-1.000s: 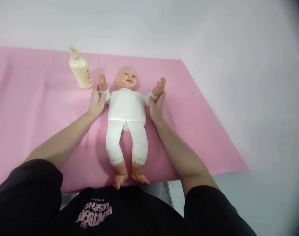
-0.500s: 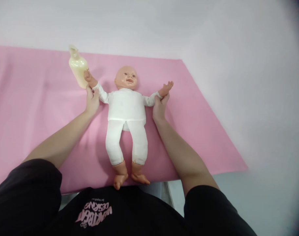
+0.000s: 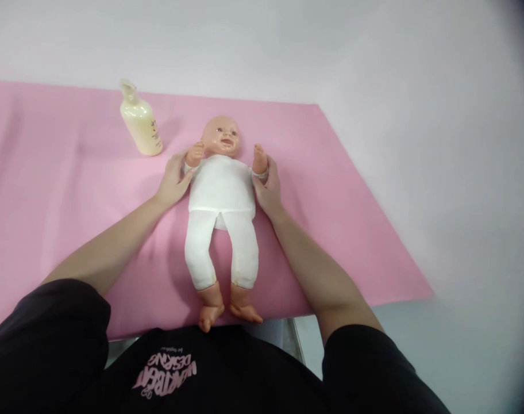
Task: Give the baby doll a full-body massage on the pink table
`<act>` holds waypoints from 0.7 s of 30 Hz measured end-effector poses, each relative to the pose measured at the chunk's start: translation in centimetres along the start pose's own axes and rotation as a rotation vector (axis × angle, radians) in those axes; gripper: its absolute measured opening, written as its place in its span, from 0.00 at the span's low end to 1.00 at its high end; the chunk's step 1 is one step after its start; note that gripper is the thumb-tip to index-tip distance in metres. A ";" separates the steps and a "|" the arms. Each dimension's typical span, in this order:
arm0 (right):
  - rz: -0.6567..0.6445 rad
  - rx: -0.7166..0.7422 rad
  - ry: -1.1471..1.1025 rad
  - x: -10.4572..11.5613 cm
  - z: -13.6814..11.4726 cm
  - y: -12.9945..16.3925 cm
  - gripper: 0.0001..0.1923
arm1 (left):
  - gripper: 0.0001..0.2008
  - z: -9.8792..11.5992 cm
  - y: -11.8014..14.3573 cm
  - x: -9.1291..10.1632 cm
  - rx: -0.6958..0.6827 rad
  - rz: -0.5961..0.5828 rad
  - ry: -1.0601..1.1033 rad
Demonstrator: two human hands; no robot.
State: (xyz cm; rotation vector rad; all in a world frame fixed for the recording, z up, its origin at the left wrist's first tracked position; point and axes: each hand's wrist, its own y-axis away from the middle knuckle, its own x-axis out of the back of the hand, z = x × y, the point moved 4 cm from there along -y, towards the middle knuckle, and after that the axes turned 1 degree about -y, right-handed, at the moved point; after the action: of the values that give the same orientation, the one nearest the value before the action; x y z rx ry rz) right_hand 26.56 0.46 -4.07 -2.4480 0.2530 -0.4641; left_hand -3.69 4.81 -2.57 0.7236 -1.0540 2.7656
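Note:
A baby doll (image 3: pixel 222 187) in a white top and trousers lies on its back, head away from me and bare feet toward me. My left hand (image 3: pixel 174 179) is closed around the doll's arm on the left, at the sleeve end below its small fist. On the other side, my right hand (image 3: pixel 270 187) grips the doll's other forearm, thumb on the inner side and fingers behind. Both doll arms are bent, with their hands raised close beside the shoulders and head.
A pink sheet (image 3: pixel 348 241) covers the table beneath the doll. To the left of the doll's head stands a pale yellow pump bottle (image 3: pixel 142 126). Behind the table is a white surface (image 3: pixel 262 46). The table's front edge lies close to my body.
Both my hands have moved inward, bringing the doll's arms from stretched out sideways to folded up beside its body. The pump bottle's label, partly covered before, now shows. The doll's trunk stays put.

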 end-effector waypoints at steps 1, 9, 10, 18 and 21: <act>-0.015 -0.005 0.008 -0.1 0.0 0.0 0.29 | 0.36 0.2 0.0 -0.1 -0.008 -0.026 -0.018; -0.082 0.029 0.125 -0.4 0.1 0.0 0.25 | 0.33 1.2 0.0 -0.4 -0.056 -0.128 -0.092; -0.080 0.030 0.128 -0.4 0.1 0.0 0.25 | 0.34 1.2 0.0 -0.4 -0.054 -0.130 -0.090; -0.070 0.049 0.104 -0.5 0.1 0.0 0.25 | 0.33 1.2 0.1 -0.3 -0.053 -0.135 -0.082; -0.074 0.039 0.101 -0.5 0.2 0.0 0.25 | 0.33 1.2 0.1 -0.3 -0.071 -0.140 -0.114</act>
State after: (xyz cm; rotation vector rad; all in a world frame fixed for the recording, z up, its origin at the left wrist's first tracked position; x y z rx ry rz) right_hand 26.18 0.65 -4.33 -2.4054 0.1938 -0.6205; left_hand -2.93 3.92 -2.00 0.9177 -1.0718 2.5827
